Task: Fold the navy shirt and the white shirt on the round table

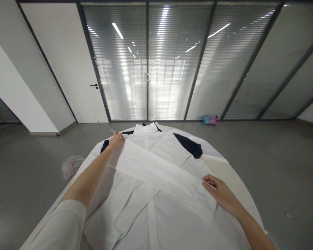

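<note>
One white shirt [172,211] lies front up on the round table [225,173], its collar [146,129] toward the far edge, with a dark garment [189,144] showing from beneath. Your left hand [116,140] is pinched closed on the end of a sleeve [156,168] near the far-left edge; your right hand [220,192], half curled, touches the shirt toward the right edge, though whether it grips cannot be told. To lay the sleeve well, use light, even tension and smooth creases outward. No brand, label or writing is readable.
</note>
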`<state>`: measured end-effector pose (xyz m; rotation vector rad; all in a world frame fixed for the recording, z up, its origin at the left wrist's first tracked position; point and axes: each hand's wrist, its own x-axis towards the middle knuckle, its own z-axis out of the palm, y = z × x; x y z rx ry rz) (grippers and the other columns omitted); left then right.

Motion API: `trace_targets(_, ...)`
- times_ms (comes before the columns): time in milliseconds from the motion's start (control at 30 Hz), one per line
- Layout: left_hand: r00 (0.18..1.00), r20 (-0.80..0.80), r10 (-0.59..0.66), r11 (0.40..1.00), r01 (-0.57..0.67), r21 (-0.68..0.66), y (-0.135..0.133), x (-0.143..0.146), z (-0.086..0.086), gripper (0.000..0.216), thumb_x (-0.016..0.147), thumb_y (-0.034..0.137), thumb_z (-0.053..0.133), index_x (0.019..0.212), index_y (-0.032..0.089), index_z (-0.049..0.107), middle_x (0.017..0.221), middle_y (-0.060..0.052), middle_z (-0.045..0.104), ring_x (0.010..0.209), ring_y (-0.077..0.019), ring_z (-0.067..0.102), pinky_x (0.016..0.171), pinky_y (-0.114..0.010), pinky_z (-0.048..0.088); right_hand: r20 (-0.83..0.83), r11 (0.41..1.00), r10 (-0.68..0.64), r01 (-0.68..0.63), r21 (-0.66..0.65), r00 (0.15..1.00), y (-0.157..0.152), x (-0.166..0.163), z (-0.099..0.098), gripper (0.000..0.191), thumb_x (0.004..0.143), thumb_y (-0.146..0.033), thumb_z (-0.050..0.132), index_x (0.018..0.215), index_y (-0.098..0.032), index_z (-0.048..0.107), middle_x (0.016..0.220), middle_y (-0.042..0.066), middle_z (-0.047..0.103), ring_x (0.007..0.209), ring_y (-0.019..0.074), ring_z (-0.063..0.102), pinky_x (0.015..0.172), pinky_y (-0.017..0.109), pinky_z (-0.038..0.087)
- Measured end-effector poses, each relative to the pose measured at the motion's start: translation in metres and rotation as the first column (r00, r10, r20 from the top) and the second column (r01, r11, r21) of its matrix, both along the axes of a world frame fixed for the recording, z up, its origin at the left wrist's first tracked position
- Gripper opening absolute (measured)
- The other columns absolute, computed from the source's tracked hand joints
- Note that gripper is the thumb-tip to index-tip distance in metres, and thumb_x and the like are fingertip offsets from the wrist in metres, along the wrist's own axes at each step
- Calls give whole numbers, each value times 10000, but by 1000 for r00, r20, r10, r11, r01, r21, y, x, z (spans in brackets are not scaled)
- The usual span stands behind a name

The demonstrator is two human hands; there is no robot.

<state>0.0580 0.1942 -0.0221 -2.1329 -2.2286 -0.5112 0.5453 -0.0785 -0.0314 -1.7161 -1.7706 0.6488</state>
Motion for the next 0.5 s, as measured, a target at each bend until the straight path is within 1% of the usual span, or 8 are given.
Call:
trace_targets(67,998,16,63,997,-64,35,-4,3,-7,287,950,353,474,1126,198,641,1320,-145,459,936,-262,669,804,-383,522,3,997,-67,67,27,998,2,2,-4,353,842,-501,470,924,-207,649,939,62,720,802,217,649,768,316,488)
trace_targets(167,992,34,121,989,-124,84,-14,8,-11,311,972,363,424,1177,207,598,1340,-154,436,953,-278,659,786,-403,518,83,994,-106,105,15,991,4,2,-8,397,840,-499,452,992,-210,678,992,62,734,640,189,599,709,334,493)
trace_targets(233,992,56,112,981,-119,153,-21,11,-8,307,962,335,449,1210,205,575,1333,-155,446,1019,-291,633,818,-402,507,128,996,-93,93,6,987,4,1,-8,408,839,-501,441,988,-212,688,973,61,739,609,189,585,693,343,495)
trace_targets(267,994,83,73,978,-88,190,-24,13,-5,304,950,302,468,1213,190,572,1324,-161,457,1064,-300,610,851,-407,496,141,996,-94,92,18,985,4,0,-8,404,836,-498,443,982,-212,688,976,63,739,638,199,600,708,346,499)
trace_targets(333,985,148,-83,973,48,228,-31,20,1,274,927,234,496,1169,152,593,1273,-165,509,1125,-303,568,923,-411,466,160,993,-113,106,54,981,4,-1,-8,384,823,-489,458,967,-213,683,982,70,737,708,217,629,743,349,506)
trace_targets(367,969,176,-176,966,135,221,-37,26,4,240,916,211,510,1121,144,614,1223,-152,552,1112,-288,568,941,-400,458,166,992,-122,112,64,979,4,-1,-8,374,815,-487,467,957,-213,680,980,73,736,726,221,635,753,350,507)
trace_targets(433,915,209,-345,936,317,153,-54,44,9,154,902,211,549,1006,164,653,1068,-90,643,982,-220,610,898,-333,479,179,991,-126,118,58,976,4,0,-8,365,809,-491,474,944,-216,673,963,73,737,707,220,633,748,354,510)
trace_targets(500,817,271,-510,855,517,49,-83,68,17,101,888,253,597,900,188,673,902,-26,684,799,-152,624,778,-259,501,185,993,-117,112,38,976,4,1,-9,376,814,-502,465,956,-221,670,972,69,737,668,212,625,739,359,511)
